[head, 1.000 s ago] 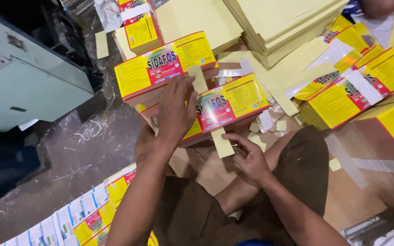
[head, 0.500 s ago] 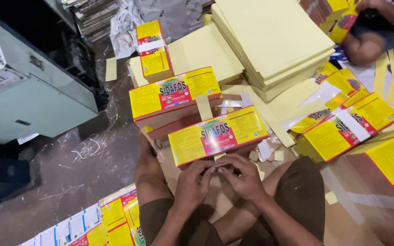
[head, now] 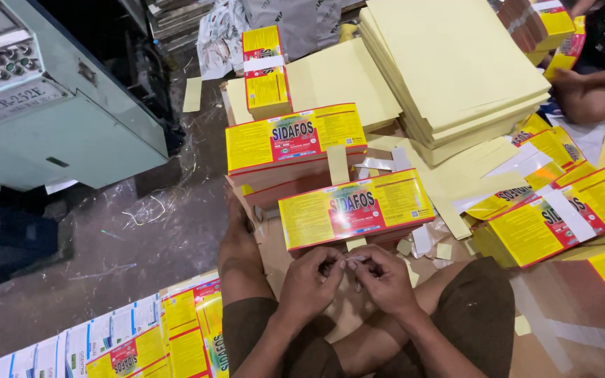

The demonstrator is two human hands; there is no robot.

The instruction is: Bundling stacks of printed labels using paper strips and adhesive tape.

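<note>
Both hands are brought together low in the middle, just over the person's crossed legs. The left hand [head: 309, 283] and right hand [head: 385, 278] meet fingertip to fingertip, pinching a small pale strip [head: 353, 260] between them. It's tiny and mostly hidden by the fingers, but what shows runs left to right, long axis sideways across the view. Can't tell what it's made of.

Just beyond the hands sits a stack of yellow and red labelled sheets [head: 356, 208], long side running left-right and tilted a bit, right end further away. A pale yellow paper slip [head: 337, 164] stands between that stack and a second, similar stack [head: 294, 138] further out and slightly left. Loose paper scraps [head: 428, 245] lie on the floor right of the hands.

Further away is a small upright yellow pack with a white band [head: 265, 71], and to the far right a big pile of plain yellow sheets [head: 449, 63]. More banded yellow bundles [head: 561, 213] are spread on the right. On the left stands a grey-green machine [head: 57, 119], and a row of printed sheets [head: 141, 343] lies near left. Another person's arm [head: 596, 87] shows at far right.
</note>
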